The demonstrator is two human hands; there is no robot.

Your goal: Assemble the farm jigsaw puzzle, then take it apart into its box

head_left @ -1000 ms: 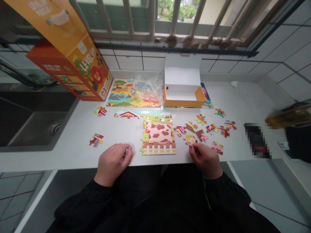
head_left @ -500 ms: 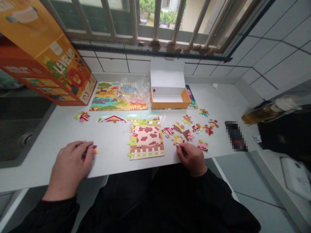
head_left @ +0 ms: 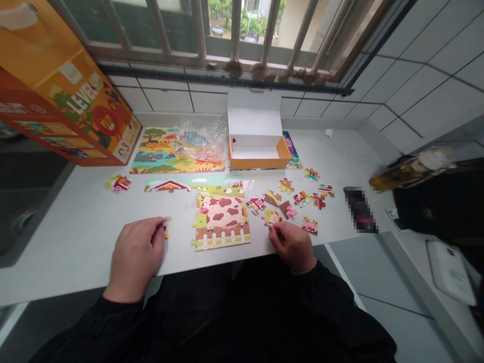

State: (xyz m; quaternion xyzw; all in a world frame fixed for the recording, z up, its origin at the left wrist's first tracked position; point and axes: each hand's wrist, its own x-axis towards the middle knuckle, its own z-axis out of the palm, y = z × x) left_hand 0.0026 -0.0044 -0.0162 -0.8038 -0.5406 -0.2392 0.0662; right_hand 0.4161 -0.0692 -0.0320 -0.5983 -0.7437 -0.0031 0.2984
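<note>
Left hand (head_left: 138,252) sits low on the counter (head_left: 75,227), grip curled closed over a small puzzle piece (head_left: 166,234) that peeks out past the fingertips, just left of the assembled cow section (head_left: 222,219). Right hand (head_left: 293,245) rests at the counter's near edge, grip pinched shut, thumb and forefinger touching the near edge of a yellow piece (head_left: 271,217). Beyond it, loose pieces (head_left: 302,199) lie scattered. Further back: an open orange box (head_left: 257,151), a finished puzzle (head_left: 159,154) partly under a plastic bag (head_left: 204,136), and a barn strip (head_left: 168,185) beside the cow section's top
</note>
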